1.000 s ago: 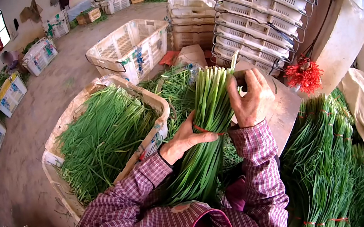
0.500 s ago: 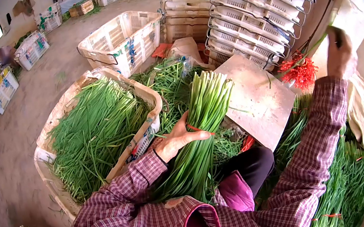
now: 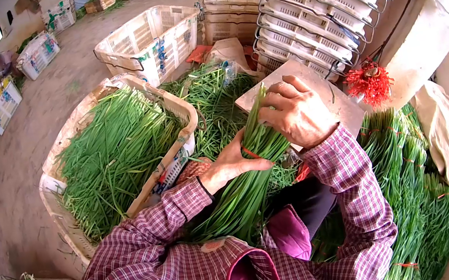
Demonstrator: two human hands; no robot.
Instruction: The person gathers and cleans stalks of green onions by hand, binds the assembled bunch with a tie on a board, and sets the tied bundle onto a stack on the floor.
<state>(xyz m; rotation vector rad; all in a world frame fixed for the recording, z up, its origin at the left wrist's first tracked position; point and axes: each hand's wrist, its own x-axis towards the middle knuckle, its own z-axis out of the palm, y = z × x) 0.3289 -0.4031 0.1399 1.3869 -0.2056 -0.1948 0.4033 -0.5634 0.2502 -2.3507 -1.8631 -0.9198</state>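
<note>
My left hand (image 3: 234, 164) is wrapped round a bundle of garlic chives (image 3: 237, 200), which slants up from my lap. Around the bundle beside my thumb runs a red band (image 3: 249, 152). At the bundle's upper end, my right hand (image 3: 300, 112) has its fingers curled over the pale stalk ends; its fingertips are partly hidden. Behind that hand lies a flat board (image 3: 321, 94). A crate (image 3: 191, 116) full of loose chives (image 3: 115, 158) stands to my left.
Tied chive bundles (image 3: 406, 198) lie at my right. A bunch of red bands (image 3: 370, 85) hangs by the wall. Stacked white crates (image 3: 312, 24) rise ahead, next to an open white crate (image 3: 155, 45). Another person (image 3: 3, 65) sits far left among more crates.
My right hand has come down and left from beside the red bands to the top of the bundle. My left hand keeps its hold, and the bundle's top tilts slightly differently.
</note>
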